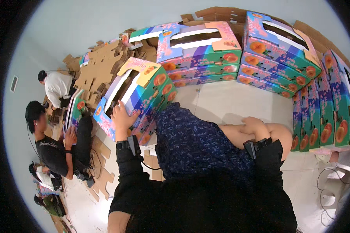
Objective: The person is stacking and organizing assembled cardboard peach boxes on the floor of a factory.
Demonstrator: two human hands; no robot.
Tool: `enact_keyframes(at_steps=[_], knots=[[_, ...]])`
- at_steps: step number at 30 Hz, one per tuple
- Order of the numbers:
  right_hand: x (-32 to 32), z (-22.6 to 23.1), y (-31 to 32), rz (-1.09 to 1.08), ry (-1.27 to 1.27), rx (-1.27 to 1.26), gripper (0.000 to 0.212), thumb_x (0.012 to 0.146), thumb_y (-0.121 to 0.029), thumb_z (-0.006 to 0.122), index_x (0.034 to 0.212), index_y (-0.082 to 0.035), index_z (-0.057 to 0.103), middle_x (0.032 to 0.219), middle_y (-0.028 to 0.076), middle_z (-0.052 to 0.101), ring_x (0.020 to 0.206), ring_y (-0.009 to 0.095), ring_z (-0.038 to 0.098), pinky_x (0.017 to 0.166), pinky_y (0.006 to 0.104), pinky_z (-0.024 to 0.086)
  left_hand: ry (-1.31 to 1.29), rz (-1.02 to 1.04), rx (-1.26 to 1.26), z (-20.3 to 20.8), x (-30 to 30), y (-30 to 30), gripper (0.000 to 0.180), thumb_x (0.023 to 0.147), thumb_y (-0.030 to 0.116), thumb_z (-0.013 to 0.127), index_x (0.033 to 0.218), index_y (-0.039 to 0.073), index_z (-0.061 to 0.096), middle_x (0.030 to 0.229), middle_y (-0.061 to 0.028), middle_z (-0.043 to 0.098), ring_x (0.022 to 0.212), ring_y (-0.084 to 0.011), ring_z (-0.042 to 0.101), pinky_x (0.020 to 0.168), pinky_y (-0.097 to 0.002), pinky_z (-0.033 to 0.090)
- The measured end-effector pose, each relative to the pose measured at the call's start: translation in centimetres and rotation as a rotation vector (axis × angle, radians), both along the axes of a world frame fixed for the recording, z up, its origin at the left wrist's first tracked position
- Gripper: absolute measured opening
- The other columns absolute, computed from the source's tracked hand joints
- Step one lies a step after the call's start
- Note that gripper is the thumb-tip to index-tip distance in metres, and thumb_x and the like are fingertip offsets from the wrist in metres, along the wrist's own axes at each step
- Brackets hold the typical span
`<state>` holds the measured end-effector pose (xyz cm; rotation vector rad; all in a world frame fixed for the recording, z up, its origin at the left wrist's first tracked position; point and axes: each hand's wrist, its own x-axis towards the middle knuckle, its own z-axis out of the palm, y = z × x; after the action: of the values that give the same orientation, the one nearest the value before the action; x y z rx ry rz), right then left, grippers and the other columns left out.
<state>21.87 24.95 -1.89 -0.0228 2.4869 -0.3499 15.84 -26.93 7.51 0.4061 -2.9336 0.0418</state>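
My left hand (123,116) lies with spread fingers on the top side edge of a colourful fruit carton (144,91). This carton tops a short stack just left of my lap, and its upper face has a long cut-out with white flaps. Across my bare right leg rests my right hand (255,127), fingers stretched out and holding nothing. Dark patterned cloth (198,136) covers my lap. The cartons are printed with peaches on blue, purple and green.
More stacks of cartons (200,50) stand ahead, at the front right (280,50) and along the right side (326,108). Flat brown cardboard (101,64) is piled at the far left. A co-worker in black (52,149) sits at left handling a carton; others sit beyond. Cables (324,190) lie at lower right.
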Motion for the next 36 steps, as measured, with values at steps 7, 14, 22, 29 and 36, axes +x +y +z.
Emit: enact_keyframes(at_steps=[7, 14, 22, 29, 36], knots=[[0.7, -1.0, 0.5, -0.012, 0.227, -0.219, 0.059, 0.080, -0.042, 0.063, 0.128, -0.008, 0.057, 0.121, 0.019, 0.061, 0.112, 0.037, 0.057, 0.094, 0.0435, 0.045, 0.100, -0.117, 0.020, 0.4, -2.0, -0.2, 0.113, 0.061, 0.063, 0.075, 0.143, -0.003, 0.034, 0.129, -0.0224, 0.052, 0.122, -0.0365, 0.048, 0.103, -0.0555, 0.031], [1.4, 4.2, -1.1, -0.030, 0.017, -0.166, 0.058, 0.083, -0.044, 0.057, 0.133, -0.015, 0.054, 0.129, 0.014, 0.059, 0.118, 0.034, 0.055, 0.098, 0.0500, 0.041, 0.150, -0.054, 0.038, 0.5, -2.6, 1.7, 0.113, 0.054, 0.064, 0.079, 0.138, -0.001, 0.043, 0.122, -0.0227, 0.054, 0.114, -0.0373, 0.052, 0.097, -0.0478, 0.039], [1.8, 4.5, -1.2, -0.018, 0.021, -0.097, 0.053, 0.084, -0.044, 0.055, 0.131, -0.018, 0.055, 0.126, 0.012, 0.061, 0.117, 0.034, 0.056, 0.097, 0.0523, 0.040, 0.560, 0.017, -0.052, 1.8, -0.4, 5.6, 0.101, 0.054, 0.057, 0.083, 0.134, 0.007, 0.049, 0.118, -0.0194, 0.052, 0.113, -0.0376, 0.047, 0.097, -0.0500, 0.033], [1.8, 3.2, -0.9, -0.011, 0.085, -0.137, 0.050, 0.083, -0.041, 0.058, 0.121, -0.009, 0.059, 0.116, 0.018, 0.064, 0.107, 0.038, 0.060, 0.091, 0.0491, 0.045, 0.853, -0.306, -0.173, 10.0, -1.4, 9.5, 0.100, 0.056, 0.050, 0.085, 0.139, 0.011, 0.045, 0.119, -0.0179, 0.052, 0.113, -0.0369, 0.047, 0.099, -0.0512, 0.032], [1.2, 1.7, -0.3, -0.005, 0.096, -0.295, 0.054, 0.083, -0.043, 0.059, 0.123, -0.006, 0.059, 0.120, 0.020, 0.062, 0.109, 0.038, 0.059, 0.092, 0.0464, 0.046, 0.639, -0.646, -0.194, 13.6, -6.2, 17.6, 0.101, 0.054, 0.054, 0.083, 0.140, 0.015, 0.045, 0.127, -0.0141, 0.052, 0.123, -0.0310, 0.046, 0.108, -0.0674, 0.010]])
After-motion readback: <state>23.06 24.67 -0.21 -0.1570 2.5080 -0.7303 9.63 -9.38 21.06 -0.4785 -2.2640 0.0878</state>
